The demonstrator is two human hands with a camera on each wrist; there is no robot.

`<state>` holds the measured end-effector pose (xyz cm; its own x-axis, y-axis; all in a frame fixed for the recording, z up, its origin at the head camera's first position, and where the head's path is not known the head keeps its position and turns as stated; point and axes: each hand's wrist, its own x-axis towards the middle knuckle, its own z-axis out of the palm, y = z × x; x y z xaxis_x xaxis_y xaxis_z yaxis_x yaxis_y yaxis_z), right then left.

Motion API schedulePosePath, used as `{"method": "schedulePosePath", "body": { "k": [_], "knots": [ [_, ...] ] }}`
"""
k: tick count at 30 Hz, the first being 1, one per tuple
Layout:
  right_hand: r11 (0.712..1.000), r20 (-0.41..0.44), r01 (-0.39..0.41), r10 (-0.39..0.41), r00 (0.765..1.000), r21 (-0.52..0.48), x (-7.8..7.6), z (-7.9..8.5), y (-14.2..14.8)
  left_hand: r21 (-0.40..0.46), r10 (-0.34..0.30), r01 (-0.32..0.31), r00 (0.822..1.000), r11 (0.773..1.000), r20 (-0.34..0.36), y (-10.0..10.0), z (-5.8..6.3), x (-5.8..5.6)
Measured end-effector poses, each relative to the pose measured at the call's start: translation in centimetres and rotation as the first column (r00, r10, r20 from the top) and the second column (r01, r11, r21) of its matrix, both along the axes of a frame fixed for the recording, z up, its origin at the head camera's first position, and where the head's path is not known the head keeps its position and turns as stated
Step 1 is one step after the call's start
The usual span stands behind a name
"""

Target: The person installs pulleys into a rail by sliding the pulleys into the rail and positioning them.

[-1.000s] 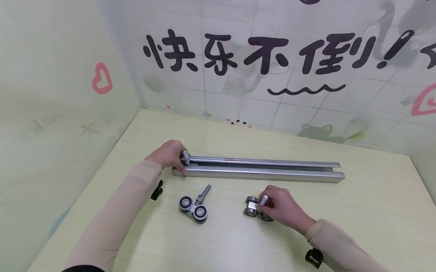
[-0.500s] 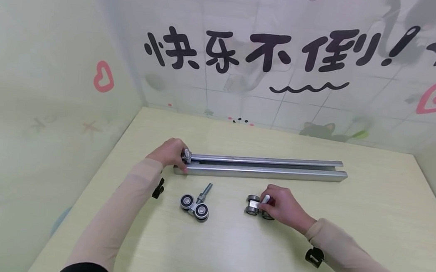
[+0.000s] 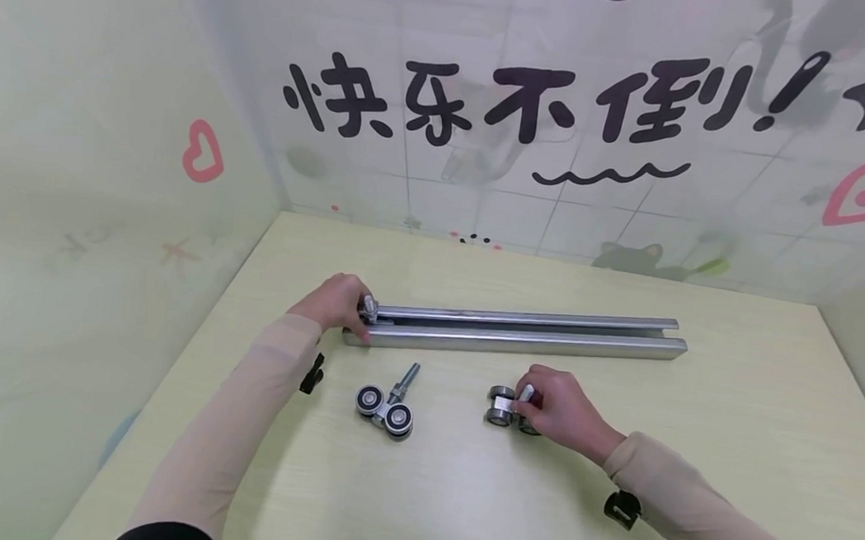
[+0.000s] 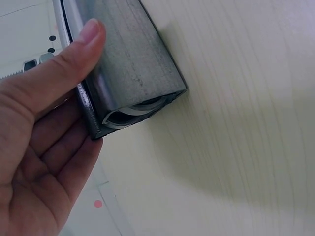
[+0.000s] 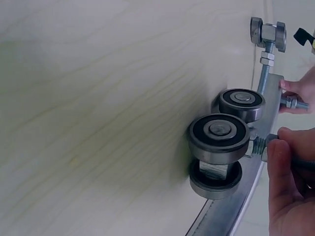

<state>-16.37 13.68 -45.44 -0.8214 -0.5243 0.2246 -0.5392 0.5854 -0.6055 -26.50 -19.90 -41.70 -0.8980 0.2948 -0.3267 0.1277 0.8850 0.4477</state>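
My left hand (image 3: 334,301) grips the left end of a long slotted metal rail (image 3: 525,342), thumb on its near side. In the left wrist view, the rail's open end (image 4: 140,110) shows a curved wheel edge inside. A threaded bolt (image 3: 369,307) sticks up from the slot beside that hand. My right hand (image 3: 560,406) pinches the bolt of a wheeled trolley roller (image 5: 219,135) standing on the table in front of the rail. Another trolley roller (image 3: 387,412) lies between the hands, its bolt slanting up to the right; neither hand touches it.
The pale wooden table (image 3: 433,509) reaches back to a printed wall sheet (image 3: 481,207) with black lettering. A plain sheet (image 3: 90,282) borders the table at the left. The rail lies crosswise behind both loose rollers.
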Motion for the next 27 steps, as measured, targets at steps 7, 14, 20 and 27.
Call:
{"method": "schedulePosePath", "body": {
  "k": [7, 14, 20, 27],
  "knots": [
    [0.999, -0.025, 0.044, -0.044, 0.999, -0.027, -0.2, 0.2, 0.4, -0.002, 0.003, -0.003, 1.000, 1.000, -0.002, 0.0, -0.1, -0.1],
    [0.996, -0.010, 0.076, -0.077, 0.997, -0.050, -0.5, 0.5, 0.9, -0.001, -0.008, 0.008, 1.000, 1.000, -0.008, -0.1, -0.3, -0.2],
    [0.991, -0.004, 0.123, -0.123, 0.992, -0.044, -0.8, 0.6, 1.7, 0.005, -0.022, 0.022, 1.000, 1.000, -0.022, -0.2, -0.4, -0.3],
    [0.982, -0.009, 0.190, -0.190, 0.982, -0.012, -1.2, 0.5, 2.9, -0.005, -0.013, 0.013, 1.000, 1.000, -0.022, -0.2, -0.4, -0.1]
  ]
}}
